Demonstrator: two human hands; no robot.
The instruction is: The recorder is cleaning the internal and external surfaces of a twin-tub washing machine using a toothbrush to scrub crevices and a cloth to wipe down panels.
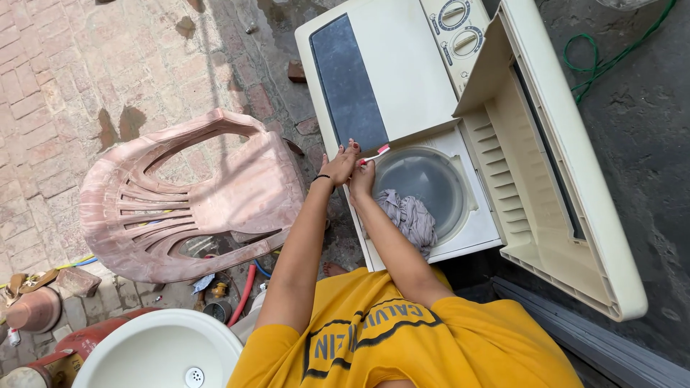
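My right hand [363, 178] holds a red and white toothbrush [379, 151] at the rim of the round spinner tub [424, 176] of a white twin-tub washing machine [392, 65]. My left hand [340, 164], with a black band on the wrist, lies on the machine's edge right beside it, fingers touching near the brush handle. A grey cloth [411, 218] hangs over the tub's near rim, next to my right forearm. The tub's lid [553, 172] stands open to the right.
A pink plastic chair [194, 201] lies on its side on the brick floor to the left. A white basin [154, 352], a red gas cylinder [90, 336], a red hose [244, 293] and a clay pot [32, 309] are at lower left. A green hose [596, 54] lies at upper right.
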